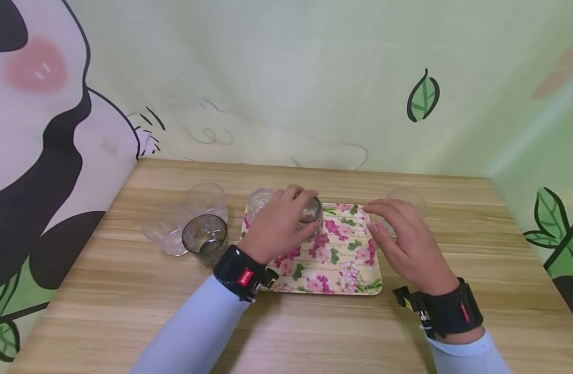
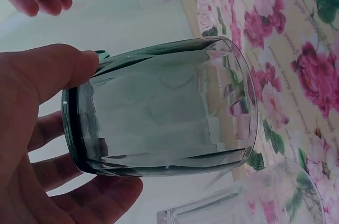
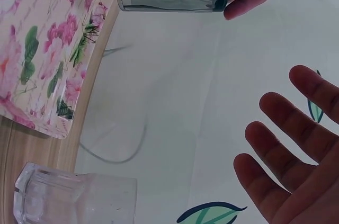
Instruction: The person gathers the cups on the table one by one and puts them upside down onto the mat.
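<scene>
Wooden counter (image 1: pixel 314 332), head view: left hand (image 1: pixel 279 223) holds a smoked glass (image 1: pixel 314 211) over a floral tray (image 1: pixel 333 254). Left wrist: fingers (image 2: pixel 108 195) grip its base, rim down; sideways drift could knock the clear glass (image 2: pixel 254 200) beside it. Right wrist: right hand (image 3: pixel 302 155) spread, holding nothing.

The head view is softly bright, with a pale sheen on the wall (image 1: pixel 286 83) towards 12 o'clock and faint shadows on the tabletop (image 1: pixel 314 332) towards 6 o'clock. Both wrist views look dimmer and greyer; in the right one, the right grip (image 3: pixel 307 181) at 4 o'clock is shaded.
</scene>
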`<state>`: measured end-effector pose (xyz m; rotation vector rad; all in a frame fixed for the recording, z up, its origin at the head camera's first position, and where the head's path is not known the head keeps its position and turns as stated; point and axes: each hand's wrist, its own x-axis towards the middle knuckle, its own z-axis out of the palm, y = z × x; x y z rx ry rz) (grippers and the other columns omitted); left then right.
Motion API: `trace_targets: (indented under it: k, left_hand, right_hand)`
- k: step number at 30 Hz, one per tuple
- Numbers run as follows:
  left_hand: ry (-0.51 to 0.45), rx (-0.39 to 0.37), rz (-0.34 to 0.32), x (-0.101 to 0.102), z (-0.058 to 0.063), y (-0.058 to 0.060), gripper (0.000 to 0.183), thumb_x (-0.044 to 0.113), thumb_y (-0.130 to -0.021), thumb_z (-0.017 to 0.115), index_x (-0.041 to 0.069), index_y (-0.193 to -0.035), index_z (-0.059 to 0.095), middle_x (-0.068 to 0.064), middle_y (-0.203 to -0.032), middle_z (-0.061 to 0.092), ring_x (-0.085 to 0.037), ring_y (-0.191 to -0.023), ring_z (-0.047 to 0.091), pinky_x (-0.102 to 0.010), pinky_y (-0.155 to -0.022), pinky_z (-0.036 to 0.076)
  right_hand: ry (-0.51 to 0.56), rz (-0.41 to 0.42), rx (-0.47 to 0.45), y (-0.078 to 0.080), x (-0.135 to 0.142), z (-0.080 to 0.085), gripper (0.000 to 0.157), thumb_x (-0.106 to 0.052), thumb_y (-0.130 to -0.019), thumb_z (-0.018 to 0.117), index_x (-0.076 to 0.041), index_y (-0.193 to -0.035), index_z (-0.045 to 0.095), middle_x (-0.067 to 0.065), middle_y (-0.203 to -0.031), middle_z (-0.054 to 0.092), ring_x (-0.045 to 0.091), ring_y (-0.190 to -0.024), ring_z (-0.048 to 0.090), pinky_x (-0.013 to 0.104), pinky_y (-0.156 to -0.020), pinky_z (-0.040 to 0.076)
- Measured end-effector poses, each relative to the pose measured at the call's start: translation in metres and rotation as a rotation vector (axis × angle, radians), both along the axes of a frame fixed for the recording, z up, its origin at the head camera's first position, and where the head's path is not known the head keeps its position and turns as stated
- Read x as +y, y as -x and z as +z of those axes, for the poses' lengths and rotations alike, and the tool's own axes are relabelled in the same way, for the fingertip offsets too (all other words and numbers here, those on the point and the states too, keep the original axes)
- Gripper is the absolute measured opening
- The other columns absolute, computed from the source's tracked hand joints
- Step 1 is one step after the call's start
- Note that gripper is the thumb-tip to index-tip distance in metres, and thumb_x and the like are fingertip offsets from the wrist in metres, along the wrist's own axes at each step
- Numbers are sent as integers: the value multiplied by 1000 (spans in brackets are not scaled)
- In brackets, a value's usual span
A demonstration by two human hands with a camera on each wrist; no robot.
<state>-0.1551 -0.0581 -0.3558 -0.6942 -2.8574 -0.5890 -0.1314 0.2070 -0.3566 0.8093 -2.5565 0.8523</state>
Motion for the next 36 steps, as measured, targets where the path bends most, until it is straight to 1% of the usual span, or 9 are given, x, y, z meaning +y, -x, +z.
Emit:
trace_targets:
  k: [7, 13, 20, 25, 30, 36]
  left_hand:
    - [43, 10, 9, 4, -4, 5, 57, 37, -94, 64, 13, -144, 51, -17, -138, 59, -33, -119, 58, -45, -88, 63]
    - [75, 10, 36, 10, -9, 10, 58, 37, -93, 64, 15, -145, 50, -16, -138, 58, -33, -120, 58, -46, -86, 64]
    - [105, 7, 46, 17, -13, 14, 56, 36, -95, 63, 15, -145, 51, -16, -138, 59, -35, -121, 58, -46, -77, 66]
    - [112, -6, 43, 19, -13, 17, 56, 31, -94, 65, 13, -144, 51, -17, -138, 58, -35, -120, 58, -45, -80, 66]
    - [104, -52, 46, 19, -14, 18, 56, 28, -93, 69, 12, -143, 52, -18, -139, 57, -35, -122, 57, -46, -84, 65]
    - [103, -67, 57, 19, -16, 22, 57, 30, -94, 69, 13, -144, 50, -19, -143, 56, -36, -125, 56, -48, -85, 65]
  right_hand:
    - [-12, -8, -16, -1, -1, -1, 26, -16, -99, 60, -5, -122, 66, 19, -131, 65, 36, -128, 52, 66, -103, 46]
    - [-24, -9, -19, -1, 0, -2, 23, -17, -98, 63, -5, -117, 67, 20, -132, 64, 37, -127, 52, 66, -102, 48]
    - [-19, -9, -30, 0, 1, -3, 23, -18, -98, 63, -6, -117, 67, 20, -133, 64, 36, -127, 52, 65, -102, 48]
    - [-18, -4, -33, 1, 0, -3, 23, -18, -98, 62, -6, -117, 67, 19, -132, 64, 35, -126, 52, 64, -101, 49]
    - [-14, 4, -33, 0, 0, -4, 23, -17, -97, 63, -6, -117, 67, 19, -129, 65, 35, -125, 53, 63, -101, 49]
    - [-15, 8, -29, 1, 0, -5, 22, -17, -98, 63, -6, -116, 67, 19, -130, 65, 35, -124, 53, 63, -101, 49]
